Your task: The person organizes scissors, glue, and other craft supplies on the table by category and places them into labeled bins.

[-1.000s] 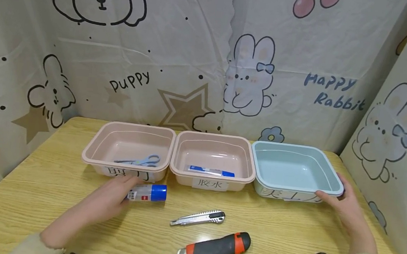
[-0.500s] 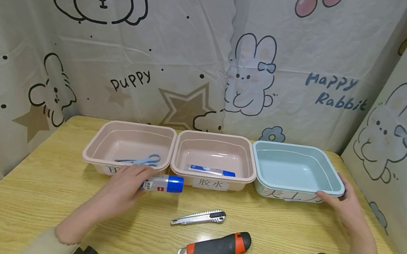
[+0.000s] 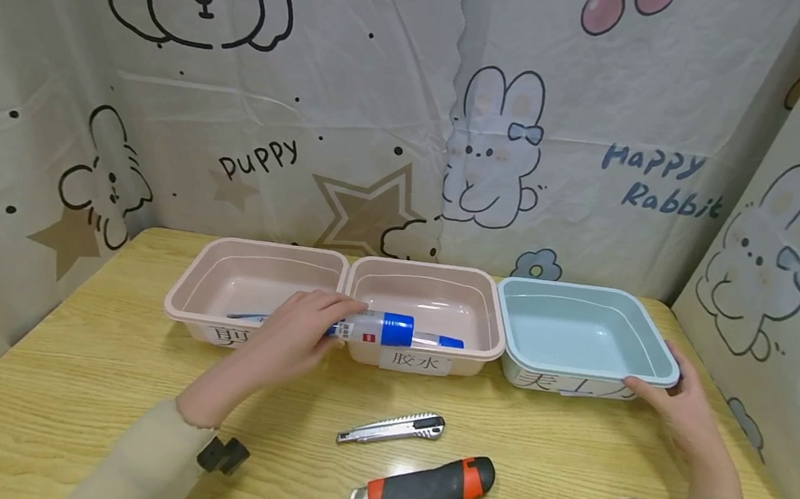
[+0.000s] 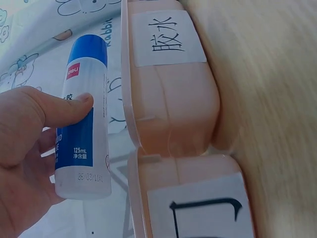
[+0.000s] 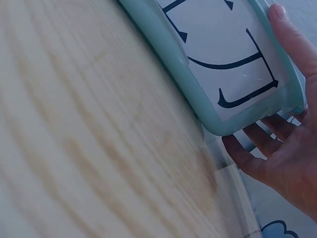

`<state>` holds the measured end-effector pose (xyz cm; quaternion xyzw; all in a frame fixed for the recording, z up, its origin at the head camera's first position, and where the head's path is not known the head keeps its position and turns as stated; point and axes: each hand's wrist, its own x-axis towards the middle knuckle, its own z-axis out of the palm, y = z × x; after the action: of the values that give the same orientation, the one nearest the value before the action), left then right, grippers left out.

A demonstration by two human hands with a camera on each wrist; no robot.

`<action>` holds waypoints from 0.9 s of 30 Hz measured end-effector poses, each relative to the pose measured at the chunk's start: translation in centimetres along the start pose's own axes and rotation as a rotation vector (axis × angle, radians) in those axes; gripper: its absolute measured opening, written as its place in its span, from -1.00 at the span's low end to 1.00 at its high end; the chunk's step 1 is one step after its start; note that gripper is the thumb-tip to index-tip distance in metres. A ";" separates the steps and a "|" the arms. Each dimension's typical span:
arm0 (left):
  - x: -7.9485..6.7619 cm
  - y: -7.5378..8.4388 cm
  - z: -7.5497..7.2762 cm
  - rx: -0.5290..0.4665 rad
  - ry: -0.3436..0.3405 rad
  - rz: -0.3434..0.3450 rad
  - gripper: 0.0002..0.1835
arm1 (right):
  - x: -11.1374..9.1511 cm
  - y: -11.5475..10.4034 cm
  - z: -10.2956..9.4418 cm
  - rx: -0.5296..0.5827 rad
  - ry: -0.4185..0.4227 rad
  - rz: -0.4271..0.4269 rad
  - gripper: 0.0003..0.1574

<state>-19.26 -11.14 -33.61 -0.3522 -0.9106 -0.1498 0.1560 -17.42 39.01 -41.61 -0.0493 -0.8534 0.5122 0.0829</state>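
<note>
My left hand (image 3: 300, 329) grips a clear glue bottle (image 4: 81, 119) with a blue cap, thumb across its blue label. In the head view the glue bottle lies sideways over the front rim of the middle pink bin (image 3: 427, 271). Inside that bin is a thinner blue-and-clear glue tube (image 3: 445, 341), partly hidden behind the held bottle. On the right, my right hand (image 3: 681, 409) holds the near right corner of the light blue bin (image 3: 571, 369). Its thumb is at the rim and its fingers curl against the side in the right wrist view.
The left pink bin (image 3: 174, 306) contains light blue scissors (image 3: 244, 316), mostly hidden by my left hand. A silver utility knife (image 3: 390, 428) and a larger black-and-red utility knife (image 3: 425, 487) lie on the wooden table (image 3: 539, 463). A printed cloth (image 3: 358, 96) hangs behind the bins.
My left hand has lifted the glue bottle from the table, carrying it right and away from me to the middle bin's front rim. The right hand has stayed at the blue bin.
</note>
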 end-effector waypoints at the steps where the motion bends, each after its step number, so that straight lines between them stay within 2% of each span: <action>1: 0.3 0.0 0.1 -0.004 0.001 0.002 -0.45 | 0.0 0.0 0.0 -0.005 0.002 0.005 0.09; 8: 2.8 -0.2 0.7 -0.015 0.003 0.006 -0.45 | -0.1 0.0 0.0 0.002 0.003 0.005 0.09; 13: 4.5 -0.5 1.2 -0.045 -0.058 -0.042 -0.44 | 0.0 0.1 0.0 0.019 0.006 -0.008 0.08; 21: 7.1 -0.6 2.2 -0.072 -0.136 -0.066 -0.45 | 0.1 0.3 0.0 -0.001 0.010 -0.003 0.09; 27: 8.8 -0.7 3.8 -0.107 -0.203 -0.101 -0.45 | 0.1 0.2 0.1 -0.014 0.016 0.006 0.09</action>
<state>-26.61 -4.91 -33.78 -0.3270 -0.9290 -0.1696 0.0363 -17.55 39.01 -41.79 -0.0566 -0.8561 0.5060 0.0881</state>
